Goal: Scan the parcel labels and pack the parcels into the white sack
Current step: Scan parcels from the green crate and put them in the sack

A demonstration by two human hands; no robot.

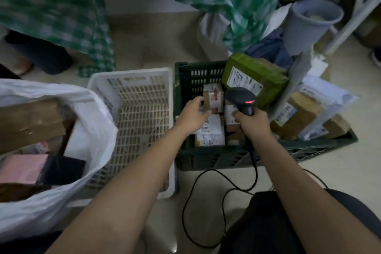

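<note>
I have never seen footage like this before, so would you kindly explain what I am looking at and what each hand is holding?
There is no machine: a camera worn on a person's head looks down at their two bare arms. The left hand grips a small taped box over the dark green crate of parcels. The right hand holds a corded barcode scanner, its red light on. A white crate stands on the floor beside it, and the white sack, already holding parcels, is at the left.
</note>
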